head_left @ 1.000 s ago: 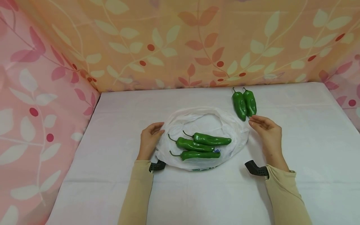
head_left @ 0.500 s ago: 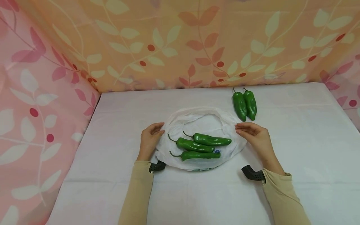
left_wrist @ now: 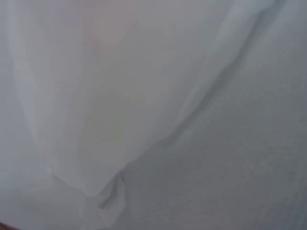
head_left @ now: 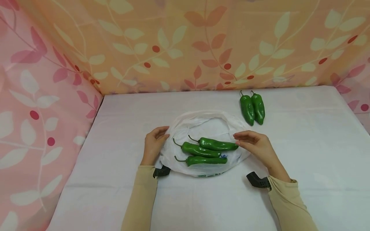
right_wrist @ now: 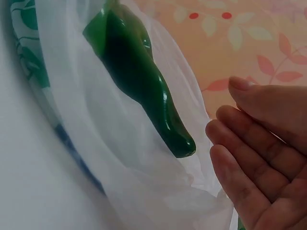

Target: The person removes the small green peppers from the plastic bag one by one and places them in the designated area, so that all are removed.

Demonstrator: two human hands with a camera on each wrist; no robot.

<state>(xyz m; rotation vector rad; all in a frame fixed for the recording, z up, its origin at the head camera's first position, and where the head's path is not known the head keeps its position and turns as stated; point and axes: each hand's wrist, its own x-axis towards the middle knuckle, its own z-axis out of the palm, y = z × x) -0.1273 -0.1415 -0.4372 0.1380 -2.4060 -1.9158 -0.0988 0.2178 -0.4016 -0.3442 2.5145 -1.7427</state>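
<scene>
A white plastic bag point(head_left: 202, 120) lies with its mouth wide, and three long green peppers point(head_left: 219, 144) rest in it, stems to the left. My left hand point(head_left: 154, 144) holds the bag's left rim between thumb and fingers. In the left wrist view, the thin bag film point(left_wrist: 110, 96) hangs over much of the picture and the fingers are hidden. My right hand point(head_left: 255, 144) is over the bag's right rim, fingertips close to the tip of the top pepper. The right wrist view shows its loosely bent fingers point(right_wrist: 240, 177) with nothing between them, beside the bag.
Two more green peppers point(head_left: 247, 109) lie side by side beyond the bag, at the back right of the white-covered table point(head_left: 202, 205). A leaf-patterned cloth point(head_left: 173, 41) stands behind the table. Black wrist cameras point(head_left: 258, 180) jut inward from the sleeves.
My right hand has moved left and slightly toward me, from near the two back peppers to over the bag's right rim. The left hand and the peppers stay put.
</scene>
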